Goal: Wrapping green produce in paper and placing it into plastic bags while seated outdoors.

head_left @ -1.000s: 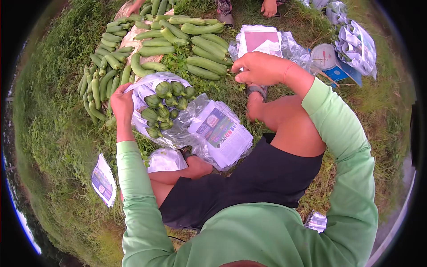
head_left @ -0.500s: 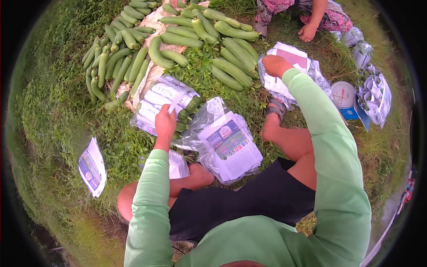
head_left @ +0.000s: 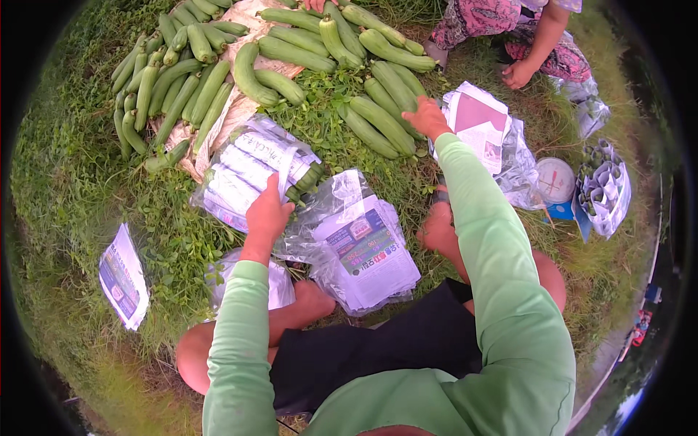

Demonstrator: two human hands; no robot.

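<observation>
Low at the left, my left hand [head_left: 267,218] is closed at the edge of a clear plastic bag [head_left: 251,163]. The bag lies flat with several paper-wrapped long green gourds in it, their green ends bare toward the right. My right hand [head_left: 427,118] reaches forward, fingers stretched beside a cluster of loose gourds [head_left: 378,123], and seems to hold nothing. Whether its fingertips touch a gourd is hard to tell. Between my arms, a stack of newspaper sheets [head_left: 367,251] rests on clear plastic. More paper on plastic [head_left: 480,120] lies just right of my right hand.
Many gourds [head_left: 174,80] are heaped on a pale cloth [head_left: 236,116] at the far left. A dial scale [head_left: 556,180] stands at the right beside a bag of wrapped gourds [head_left: 605,185]. Another person's hand [head_left: 518,74] is at the far right. One newspaper bundle [head_left: 125,276] lies in the left grass.
My right hand has moved from the paper and plastic at the right leftward to the loose gourds. My left hand stays at the bag. The view has shifted slightly.
</observation>
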